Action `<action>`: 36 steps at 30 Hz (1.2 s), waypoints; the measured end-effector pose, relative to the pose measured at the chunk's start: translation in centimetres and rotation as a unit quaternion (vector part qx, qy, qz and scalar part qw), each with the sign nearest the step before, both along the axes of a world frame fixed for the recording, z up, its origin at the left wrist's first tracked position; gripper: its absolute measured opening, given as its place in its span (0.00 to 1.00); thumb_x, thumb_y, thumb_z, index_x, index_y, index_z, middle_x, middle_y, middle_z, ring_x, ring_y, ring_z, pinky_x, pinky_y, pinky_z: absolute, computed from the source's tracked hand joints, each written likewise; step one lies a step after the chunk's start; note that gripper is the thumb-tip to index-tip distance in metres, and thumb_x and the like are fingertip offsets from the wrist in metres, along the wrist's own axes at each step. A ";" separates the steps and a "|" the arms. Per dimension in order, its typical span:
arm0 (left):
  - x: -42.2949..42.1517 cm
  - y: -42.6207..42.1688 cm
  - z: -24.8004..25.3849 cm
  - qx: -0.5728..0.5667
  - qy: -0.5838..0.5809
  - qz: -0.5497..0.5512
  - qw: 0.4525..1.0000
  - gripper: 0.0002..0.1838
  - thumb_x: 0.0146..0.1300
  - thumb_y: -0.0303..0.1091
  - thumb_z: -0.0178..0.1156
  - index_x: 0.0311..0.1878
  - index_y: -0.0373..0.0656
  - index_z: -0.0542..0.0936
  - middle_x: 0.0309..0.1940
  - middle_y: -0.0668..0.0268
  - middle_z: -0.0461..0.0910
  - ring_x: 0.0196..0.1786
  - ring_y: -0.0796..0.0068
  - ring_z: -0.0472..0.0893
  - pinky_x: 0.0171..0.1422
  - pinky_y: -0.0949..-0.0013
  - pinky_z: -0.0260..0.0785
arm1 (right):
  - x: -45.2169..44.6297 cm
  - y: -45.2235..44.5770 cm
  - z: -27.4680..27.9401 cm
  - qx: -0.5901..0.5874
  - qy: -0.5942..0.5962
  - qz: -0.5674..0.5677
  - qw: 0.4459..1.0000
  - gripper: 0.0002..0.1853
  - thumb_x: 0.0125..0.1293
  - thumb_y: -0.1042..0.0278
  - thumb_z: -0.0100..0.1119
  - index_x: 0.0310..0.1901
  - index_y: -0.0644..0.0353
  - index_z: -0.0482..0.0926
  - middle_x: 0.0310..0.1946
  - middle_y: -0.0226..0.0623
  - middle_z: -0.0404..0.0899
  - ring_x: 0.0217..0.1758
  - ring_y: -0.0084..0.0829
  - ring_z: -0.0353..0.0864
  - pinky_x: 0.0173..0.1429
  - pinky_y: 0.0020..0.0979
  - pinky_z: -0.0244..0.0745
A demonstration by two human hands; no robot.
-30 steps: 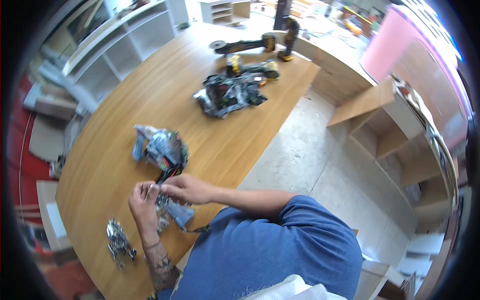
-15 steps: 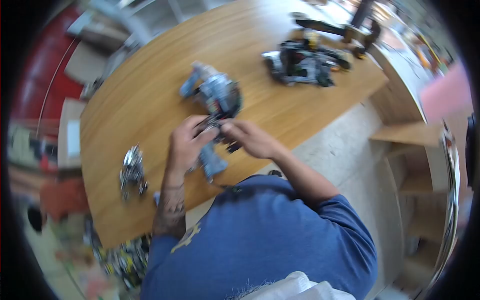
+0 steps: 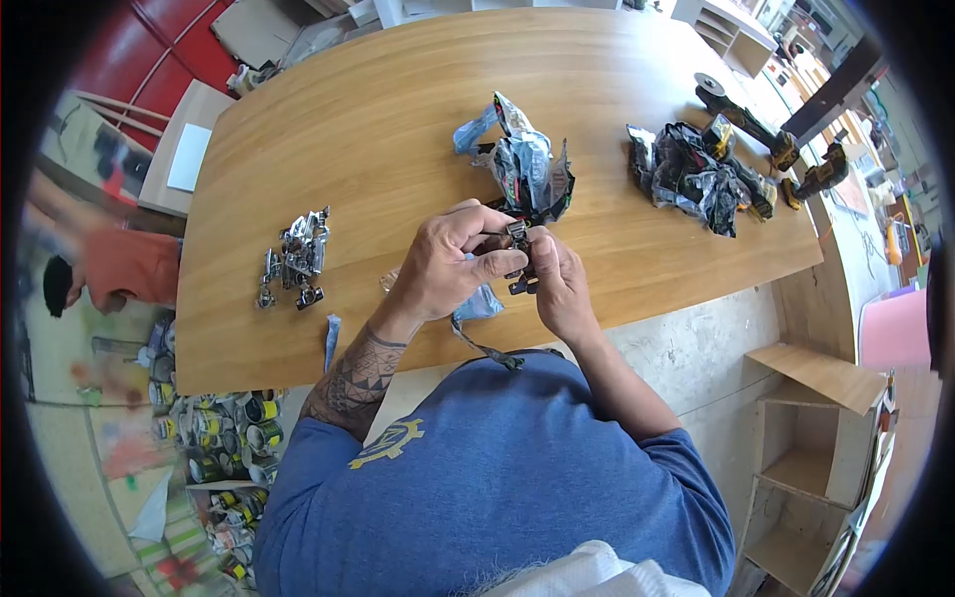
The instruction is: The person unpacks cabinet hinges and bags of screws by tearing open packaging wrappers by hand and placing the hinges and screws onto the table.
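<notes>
A small metal hinge [image 3: 517, 235] is held between my two hands above the near part of the wooden table [image 3: 418, 129]. My left hand [image 3: 460, 261] pinches it from the left, and my right hand [image 3: 560, 284] grips its right side with closed fingers. Just beyond the hands lies a torn, crumpled plastic bag [image 3: 522, 164] with dark contents partly hidden. Blue plastic scraps [image 3: 480, 301] lie under my hands. To the left, a pile of shiny metal hinges [image 3: 301, 254] rests on the table, with a thin blue strip [image 3: 331, 340] nearer me.
Another crumpled dark plastic bundle [image 3: 696, 169] lies at the right, beside an angle grinder [image 3: 741, 114] and a drill [image 3: 824, 174]. Wooden shelves [image 3: 796, 468] stand at the lower right. At the left is another person [image 3: 124, 264] near many cans [image 3: 214, 438].
The camera view has turned, so the table and its objects appear shifted and rotated. Both hands stay together on the hinge, which now shows more clearly.
</notes>
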State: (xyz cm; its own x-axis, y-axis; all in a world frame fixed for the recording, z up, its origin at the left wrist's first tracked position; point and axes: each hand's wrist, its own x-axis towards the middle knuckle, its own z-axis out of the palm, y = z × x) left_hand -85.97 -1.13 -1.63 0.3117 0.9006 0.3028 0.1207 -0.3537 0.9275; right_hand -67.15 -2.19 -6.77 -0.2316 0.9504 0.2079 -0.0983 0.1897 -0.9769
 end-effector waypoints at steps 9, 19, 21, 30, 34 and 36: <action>0.1 -1.2 0.7 0.028 -0.002 0.041 0.999 0.14 0.68 0.36 0.78 0.47 0.39 0.85 0.33 0.76 0.73 0.32 0.90 0.67 0.36 0.77 0.61 | -0.3 -0.3 -0.4 -0.014 0.012 0.002 1.000 0.30 0.89 0.41 0.44 0.51 0.64 0.84 0.32 0.28 0.78 0.35 0.21 0.73 0.37 0.28 0.69; -1.0 -1.1 0.9 0.056 0.006 0.021 0.998 0.14 0.70 0.37 0.76 0.46 0.39 0.81 0.35 0.72 0.80 0.35 0.91 0.74 0.37 0.78 0.67 | -0.6 -0.6 2.7 0.021 -0.008 0.025 0.999 0.24 0.90 0.51 0.48 0.58 0.67 0.85 0.40 0.34 0.88 0.44 0.22 0.82 0.49 0.29 0.78; -0.8 -1.5 1.0 0.045 -0.023 0.019 0.999 0.14 0.70 0.37 0.76 0.45 0.40 0.81 0.36 0.72 0.81 0.36 0.90 0.75 0.37 0.78 0.68 | -0.8 -0.9 2.7 0.021 -0.008 0.021 1.000 0.25 0.90 0.51 0.48 0.58 0.67 0.85 0.40 0.33 0.87 0.43 0.22 0.81 0.49 0.28 0.78; -3.0 -0.8 -0.9 -0.001 -0.104 0.073 0.992 0.05 0.73 0.28 0.67 0.45 0.37 0.81 0.39 0.72 0.83 0.37 0.88 0.80 0.39 0.77 0.74 | -2.2 -0.1 2.7 -0.020 -0.047 0.057 0.997 0.25 0.89 0.50 0.49 0.64 0.66 0.82 0.43 0.37 0.87 0.46 0.24 0.82 0.51 0.31 0.77; -8.4 -0.8 -0.2 -0.095 -0.235 0.227 0.940 0.09 0.76 0.36 0.65 0.49 0.40 0.83 0.40 0.70 0.85 0.40 0.84 0.83 0.44 0.74 0.80 | -2.5 0.8 2.2 0.079 -0.071 0.040 0.994 0.34 0.82 0.47 0.60 0.77 0.65 0.69 0.55 0.53 0.83 0.59 0.46 0.84 0.66 0.45 0.77; -13.0 -0.3 -0.9 -0.107 -0.254 0.282 0.919 0.10 0.76 0.38 0.65 0.49 0.40 0.83 0.40 0.70 0.85 0.41 0.82 0.85 0.44 0.74 0.81 | -2.2 1.2 0.7 0.143 -0.337 0.026 0.930 0.39 0.76 0.48 0.68 0.78 0.65 0.68 0.58 0.55 0.79 0.64 0.54 0.80 0.70 0.48 0.75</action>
